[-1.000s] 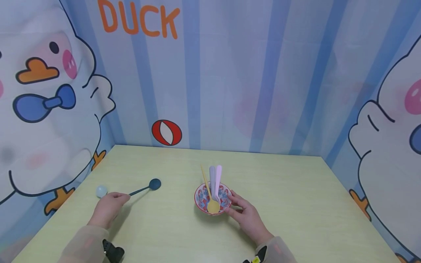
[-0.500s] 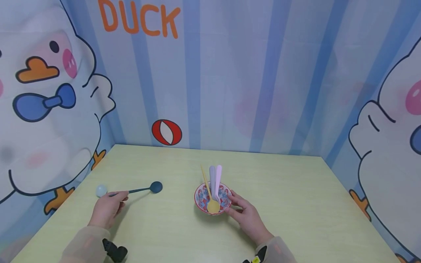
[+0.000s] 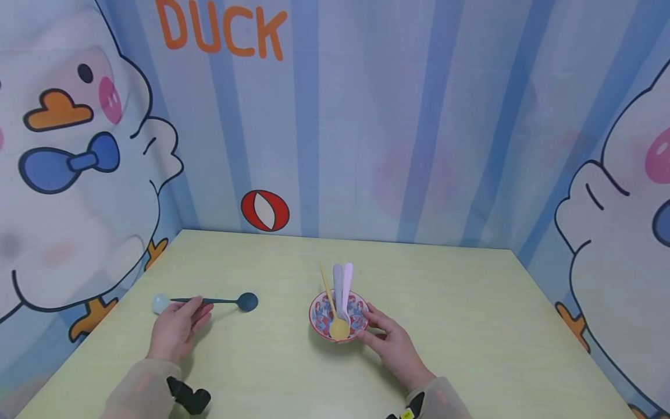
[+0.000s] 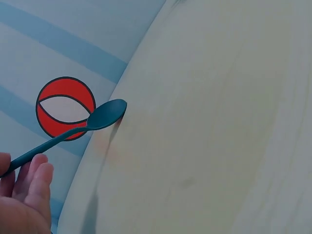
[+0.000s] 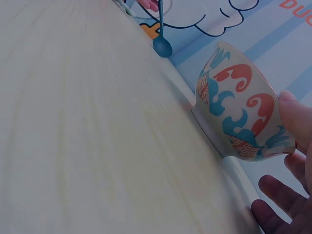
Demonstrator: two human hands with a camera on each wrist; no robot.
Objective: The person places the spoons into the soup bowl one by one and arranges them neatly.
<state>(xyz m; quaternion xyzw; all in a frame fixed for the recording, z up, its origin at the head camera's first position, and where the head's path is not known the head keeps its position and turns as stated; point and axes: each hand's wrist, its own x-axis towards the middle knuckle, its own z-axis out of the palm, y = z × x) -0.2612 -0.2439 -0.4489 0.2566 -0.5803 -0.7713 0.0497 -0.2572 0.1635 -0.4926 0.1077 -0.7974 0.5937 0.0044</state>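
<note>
My left hand [image 3: 175, 329] pinches a dark teal spoon [image 3: 247, 301] by its handle, raised above the table; in the left wrist view the spoon [image 4: 107, 114] has its bowl end pointing away from the fingers [image 4: 36, 183]. A patterned bowl [image 3: 319, 323] stands on the table, its outside painted red and blue in the right wrist view. Inside it lean a yellow spoon [image 3: 339, 330], a lilac-grey handle [image 3: 338, 282] and a pink handle [image 3: 348, 282]. With thumb and fingers, my right hand [image 3: 392, 346] holds the bowl's right rim.
A pale blue round object [image 3: 160, 303] lies just beyond my left hand, partly hidden by it. The light wooden table [image 3: 471, 314] ends at a striped blue curtain [image 3: 356, 145] printed with ducks and a ball.
My left hand has turned and shifted slightly to the right, so the teal spoon now lies nearly level, its bowl end a little lower. My right hand and the patterned bowl stay in place.
</note>
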